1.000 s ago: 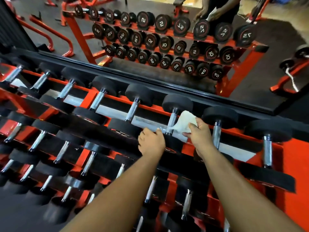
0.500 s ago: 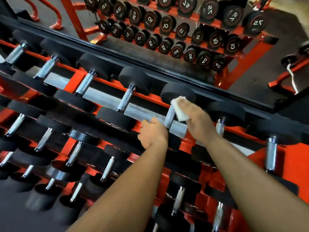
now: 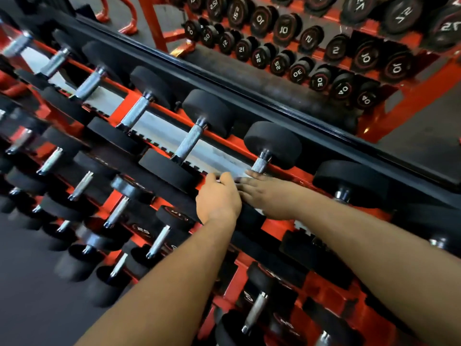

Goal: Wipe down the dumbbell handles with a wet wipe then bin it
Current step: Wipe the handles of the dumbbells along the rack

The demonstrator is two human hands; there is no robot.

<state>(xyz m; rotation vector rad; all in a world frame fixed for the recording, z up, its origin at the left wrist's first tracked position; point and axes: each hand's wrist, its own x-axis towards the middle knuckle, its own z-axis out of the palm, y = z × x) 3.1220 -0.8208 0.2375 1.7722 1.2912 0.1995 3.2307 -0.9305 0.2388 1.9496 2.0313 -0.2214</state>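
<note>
While dumbbells fill rack | left hand curled, right hand blurred: grips unclear

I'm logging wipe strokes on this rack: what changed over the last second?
The right hand slid down the dumbbell handle from its upper end to its lower end, and its motion blur and pose now hide the white wipe it held. The left hand stayed closed on the rack's front edge beside that handle. The dumbbells sit as before; only the camera shifted.

rack: dumbbells in tiered rows | mirror behind | hands before top row
</note>
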